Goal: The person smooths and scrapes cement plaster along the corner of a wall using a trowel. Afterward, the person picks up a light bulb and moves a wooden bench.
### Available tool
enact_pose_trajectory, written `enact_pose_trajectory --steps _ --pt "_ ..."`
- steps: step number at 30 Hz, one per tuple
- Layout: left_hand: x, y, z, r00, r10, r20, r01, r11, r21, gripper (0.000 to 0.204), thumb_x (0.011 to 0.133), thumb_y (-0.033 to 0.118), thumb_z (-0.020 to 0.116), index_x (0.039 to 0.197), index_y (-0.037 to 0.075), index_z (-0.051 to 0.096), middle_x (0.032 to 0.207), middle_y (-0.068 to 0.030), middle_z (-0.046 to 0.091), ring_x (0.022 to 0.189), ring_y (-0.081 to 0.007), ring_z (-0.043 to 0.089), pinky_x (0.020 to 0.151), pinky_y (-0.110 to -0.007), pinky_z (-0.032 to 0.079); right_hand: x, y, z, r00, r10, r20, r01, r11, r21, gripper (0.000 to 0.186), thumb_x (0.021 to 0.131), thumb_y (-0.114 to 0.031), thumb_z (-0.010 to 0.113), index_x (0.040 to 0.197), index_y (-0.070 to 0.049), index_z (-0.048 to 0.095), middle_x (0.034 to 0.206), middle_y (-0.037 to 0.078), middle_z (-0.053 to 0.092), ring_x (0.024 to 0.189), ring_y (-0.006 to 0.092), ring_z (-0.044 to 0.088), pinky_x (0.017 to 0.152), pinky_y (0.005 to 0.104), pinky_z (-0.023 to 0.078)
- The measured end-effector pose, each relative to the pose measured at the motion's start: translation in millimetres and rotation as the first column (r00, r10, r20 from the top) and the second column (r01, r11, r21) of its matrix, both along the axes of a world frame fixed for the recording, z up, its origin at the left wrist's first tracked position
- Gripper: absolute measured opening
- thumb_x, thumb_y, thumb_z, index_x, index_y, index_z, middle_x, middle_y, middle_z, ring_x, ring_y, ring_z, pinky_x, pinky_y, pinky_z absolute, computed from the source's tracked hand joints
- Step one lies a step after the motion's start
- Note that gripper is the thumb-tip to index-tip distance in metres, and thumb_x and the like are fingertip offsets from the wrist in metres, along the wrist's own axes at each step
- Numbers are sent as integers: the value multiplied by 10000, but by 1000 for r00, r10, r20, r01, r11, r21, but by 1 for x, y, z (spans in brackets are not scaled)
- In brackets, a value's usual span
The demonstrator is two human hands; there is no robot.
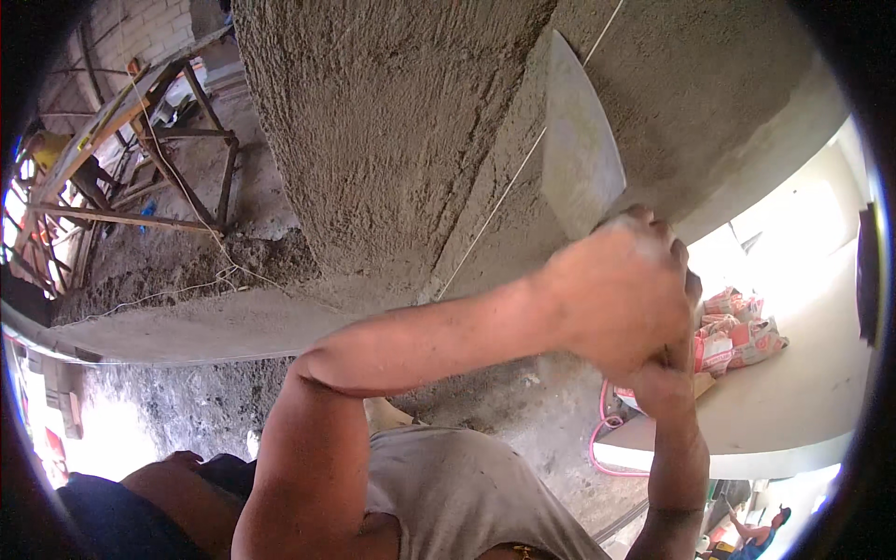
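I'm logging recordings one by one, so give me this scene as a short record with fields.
Tool: trowel, pale and pointed, tip upward
Left hand: closed on the trowel
Right hand: just below the left in the picture; grip unclear
Surface: grey, partly ridged
String: taut, running behind the trowel
Background: wooden frame left, red-and-white sacks right

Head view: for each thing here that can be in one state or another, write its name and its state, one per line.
Trowel: raised, tip upward, handle hidden
Left hand: curled at the trowel's base, exact grip hidden
Right hand: mostly hidden behind the left hand
String: taut, passing behind the trowel
Grooved surface: rough, ridged
Bags: piled
Hose: curved
Wooden frame: standing
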State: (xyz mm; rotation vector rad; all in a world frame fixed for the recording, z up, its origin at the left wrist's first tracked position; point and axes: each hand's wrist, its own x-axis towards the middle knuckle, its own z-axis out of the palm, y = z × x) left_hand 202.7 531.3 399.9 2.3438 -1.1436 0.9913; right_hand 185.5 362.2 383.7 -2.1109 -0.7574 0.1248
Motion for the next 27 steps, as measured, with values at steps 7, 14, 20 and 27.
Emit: enact_pose_trajectory --steps 7,14,20,27 --pt "-19 -15 -76 997 -40 -71 27 984 -176 719 657 698 550 847 6 598 815 -152 555 770 -297 540 730 -403 431 -1 -23 -67 982 186 42 -166 943 -288 509 757 -123 589 1248 -69 466 1360 95 407 1157 234 461 952 405 380" --pt "-4 -3 24 995 8 95 -7 1000 -14 711 640 692 560 836 9 601 770 -139 553 732 -287 544 668 -394 431 5 -1 25 978 197 72 -198 980 16 553 745 -111 619 1262 -70 429 1252 105 457 1139 237 462 947 397 368" --pt "0 -11 -31 969 -2 248 33 992 -123 674 620 696 571 753 35 583 723 -108 532 692 -268 548 639 -385 440 16 -24 -55 972 192 134 -184 981 -69 605 790 5 548 1323 -48 266 1299 109 385 1178 204 442 985 364 387" --pt "0 12 26 995 16 102 -8 997 -81 709 623 717 568 798 32 610 759 -119 552 744 -297 576 685 -405 459 15 9 29 987 146 -73 -139 986 96 476 777 -48 596 1215 -17 412 1209 116 489 1167 176 464 948 349 419"
